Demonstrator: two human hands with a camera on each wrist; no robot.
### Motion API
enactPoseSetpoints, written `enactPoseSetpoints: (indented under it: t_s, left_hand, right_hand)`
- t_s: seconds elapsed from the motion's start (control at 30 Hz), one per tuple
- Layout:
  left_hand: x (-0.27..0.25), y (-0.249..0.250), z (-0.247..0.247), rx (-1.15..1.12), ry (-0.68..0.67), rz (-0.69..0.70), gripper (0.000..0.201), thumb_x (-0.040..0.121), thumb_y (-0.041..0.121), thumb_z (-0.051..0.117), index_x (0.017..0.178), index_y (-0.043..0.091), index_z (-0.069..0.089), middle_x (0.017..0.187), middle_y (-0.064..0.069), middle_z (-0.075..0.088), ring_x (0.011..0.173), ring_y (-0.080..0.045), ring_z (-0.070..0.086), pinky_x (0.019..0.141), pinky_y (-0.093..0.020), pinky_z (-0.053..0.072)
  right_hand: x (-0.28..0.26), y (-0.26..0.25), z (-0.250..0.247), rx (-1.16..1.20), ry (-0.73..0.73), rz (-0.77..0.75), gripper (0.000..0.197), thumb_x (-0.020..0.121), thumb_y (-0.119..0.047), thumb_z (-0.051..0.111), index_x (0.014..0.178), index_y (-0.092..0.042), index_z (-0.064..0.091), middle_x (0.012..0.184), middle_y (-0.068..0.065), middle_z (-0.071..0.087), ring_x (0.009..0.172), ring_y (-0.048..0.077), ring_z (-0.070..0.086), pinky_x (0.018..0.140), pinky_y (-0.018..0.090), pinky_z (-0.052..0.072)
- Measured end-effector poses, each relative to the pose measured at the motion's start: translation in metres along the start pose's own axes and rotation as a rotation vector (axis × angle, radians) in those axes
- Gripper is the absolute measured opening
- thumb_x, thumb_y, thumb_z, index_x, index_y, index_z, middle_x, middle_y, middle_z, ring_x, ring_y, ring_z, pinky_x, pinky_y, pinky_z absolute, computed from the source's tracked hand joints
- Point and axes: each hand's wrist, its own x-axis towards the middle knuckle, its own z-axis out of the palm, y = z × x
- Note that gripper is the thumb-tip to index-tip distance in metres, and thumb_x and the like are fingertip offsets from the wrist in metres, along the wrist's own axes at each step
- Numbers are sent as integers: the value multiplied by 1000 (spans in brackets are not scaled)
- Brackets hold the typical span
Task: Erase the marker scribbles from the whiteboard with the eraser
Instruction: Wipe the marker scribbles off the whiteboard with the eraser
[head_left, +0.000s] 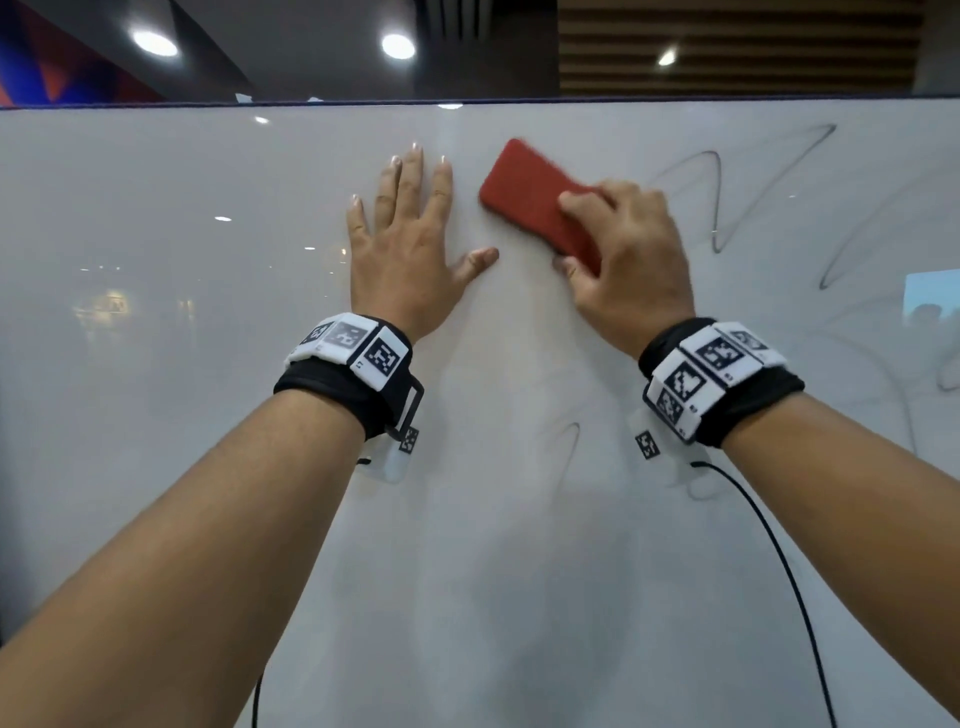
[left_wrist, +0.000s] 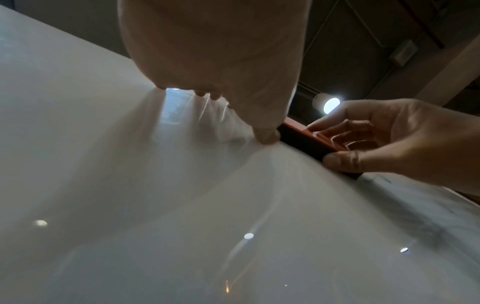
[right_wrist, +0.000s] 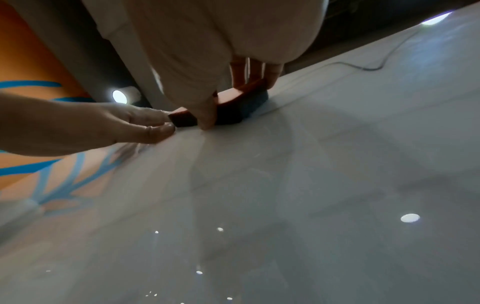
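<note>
A glossy whiteboard (head_left: 156, 364) fills the head view. My right hand (head_left: 623, 260) grips a red eraser (head_left: 524, 192) by its long sides and holds it flat on the board, tilted up to the left. The eraser (right_wrist: 233, 111) shows a red top and a dark pad in the right wrist view, with my thumb across its near side. My left hand (head_left: 405, 244) lies flat on the board with fingers spread, just left of the eraser. Dark zigzag marker scribbles (head_left: 727, 208) run to the right of the eraser. A fainter stroke (head_left: 574, 441) sits lower, between my wrists.
The board's top edge (head_left: 467, 102) runs just above both hands, with ceiling lights beyond. A black cable (head_left: 779, 571) hangs from my right wrist band across the lower board. Faint smeared marks (head_left: 924, 364) lie at the far right.
</note>
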Motion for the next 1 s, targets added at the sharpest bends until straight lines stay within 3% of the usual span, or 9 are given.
enactPoseSetpoints:
  t_s: [0.1, 0.3, 0.47, 0.6, 0.8, 0.93, 1.0]
  left_hand:
    - [-5, 2, 3, 18, 30, -2, 80, 95, 64, 37, 157, 23, 9, 165, -4, 1, 152, -23, 0, 119, -58, 8]
    - [-8, 4, 4, 30, 31, -29, 76, 96, 63, 35, 157, 28, 8, 166, -2, 1, 152, -22, 0, 117, -62, 5]
    - [-10, 4, 5, 37, 24, -29, 75, 96, 64, 31, 157, 29, 6, 166, -1, -1, 152, -21, -1, 117, -62, 6]
    - [-12, 8, 8, 34, 33, -50, 73, 97, 61, 32, 157, 29, 7, 165, -1, 0, 152, -22, 0, 117, -63, 7]
    - [-16, 22, 13, 3, 55, -108, 67, 100, 50, 34, 157, 24, 11, 165, -5, 3, 152, -25, 2, 117, -62, 7]
    - [-21, 26, 18, -8, 70, -127, 62, 102, 44, 34, 157, 25, 13, 165, -4, 5, 152, -24, 3, 118, -60, 8]
    - [-26, 25, 21, -1, 87, -124, 61, 102, 42, 33, 157, 26, 13, 165, -3, 6, 152, -23, 4, 118, -60, 8]
  right_hand:
    - [-5, 10, -2, -18, -28, -85, 49, 80, -24, 72, 127, -15, 59, 124, 11, 57, 111, 32, 48, 95, 42, 44]
    - [2, 10, -5, 9, 67, 85, 48, 79, -24, 74, 124, -15, 58, 118, 13, 56, 109, 34, 49, 92, 42, 46]
    - [-3, 20, -9, -55, -33, -77, 47, 81, -23, 71, 125, -13, 59, 119, 16, 56, 107, 37, 49, 91, 46, 46]
    - [7, 32, -17, -11, 100, 131, 46, 80, -26, 69, 123, -14, 59, 117, 17, 56, 109, 38, 49, 95, 43, 45]
    - [-20, 28, -12, -28, -93, -152, 47, 79, -24, 72, 122, -13, 60, 118, 18, 57, 104, 39, 51, 86, 48, 48]
    - [3, 49, -26, -25, 25, 40, 46, 80, -29, 69, 123, -15, 58, 117, 16, 55, 106, 36, 49, 90, 45, 47]
    - [-6, 43, -22, -21, 32, 43, 45, 79, -28, 69, 120, -13, 59, 114, 17, 55, 104, 37, 50, 89, 43, 47]
